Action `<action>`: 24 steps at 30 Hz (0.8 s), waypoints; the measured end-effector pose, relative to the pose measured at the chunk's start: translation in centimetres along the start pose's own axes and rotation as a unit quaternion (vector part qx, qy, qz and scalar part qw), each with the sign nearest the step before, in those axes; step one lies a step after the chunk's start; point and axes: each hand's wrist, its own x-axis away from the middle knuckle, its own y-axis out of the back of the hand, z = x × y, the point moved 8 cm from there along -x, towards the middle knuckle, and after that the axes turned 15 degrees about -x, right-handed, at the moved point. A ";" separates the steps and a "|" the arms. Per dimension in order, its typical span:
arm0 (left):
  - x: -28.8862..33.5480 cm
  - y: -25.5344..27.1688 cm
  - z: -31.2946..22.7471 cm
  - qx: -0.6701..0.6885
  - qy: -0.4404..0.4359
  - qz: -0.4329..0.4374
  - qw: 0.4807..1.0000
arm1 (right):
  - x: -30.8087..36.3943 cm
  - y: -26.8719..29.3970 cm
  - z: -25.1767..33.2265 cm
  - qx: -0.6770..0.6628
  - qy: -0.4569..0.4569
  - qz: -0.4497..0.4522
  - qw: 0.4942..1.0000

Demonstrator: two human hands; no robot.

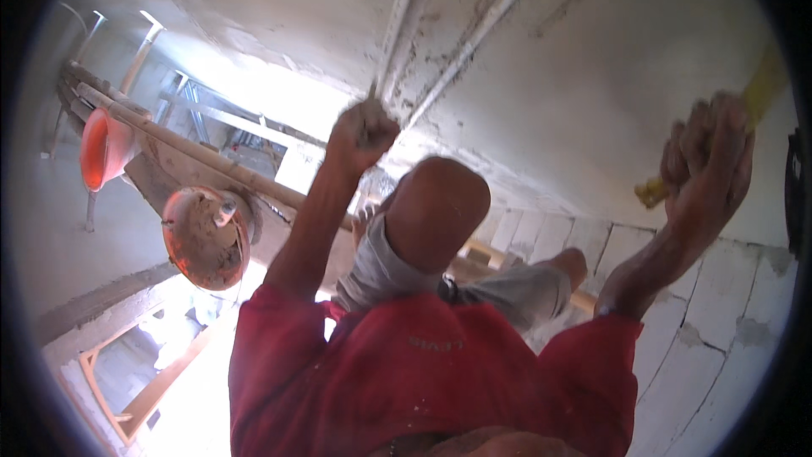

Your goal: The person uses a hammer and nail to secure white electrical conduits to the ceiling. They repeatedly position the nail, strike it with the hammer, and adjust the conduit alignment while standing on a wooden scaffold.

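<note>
My left hand (364, 133) is raised in a closed grip, with a thin, dark tip showing above its knuckles; what it holds is mostly hidden. It is beside the lower ends of two long pale strips (482, 41) that run along the plastered surface (609, 85). My right hand (709, 152) is wrapped round a long yellow bar (765, 85). One short end of the bar sticks out below the fingers, and the other runs toward the right rim. The bar's exact kind cannot be made out.
An orange bucket (173, 241) holding grey mortar (203, 241) is at the left, with a second orange bucket (100, 148) beyond it. Long poles (182, 135) pass behind them. A pale block wall (660, 313) stands at the lower right. My bent knee (444, 211) is between my arms.
</note>
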 end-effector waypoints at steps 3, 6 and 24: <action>3.3 -4.3 -1.4 -0.096 0.082 -0.076 0.989 | -0.1 0.6 -0.2 -0.013 0.003 -0.009 1.000; 3.4 -11.5 -8.3 -0.322 0.060 -0.051 0.943 | 0.5 0.4 0.4 -0.007 0.021 0.015 1.000; 7.1 7.2 -0.6 -0.654 -0.074 -0.215 0.722 | 12.1 7.8 -13.5 0.023 -0.133 -0.098 0.986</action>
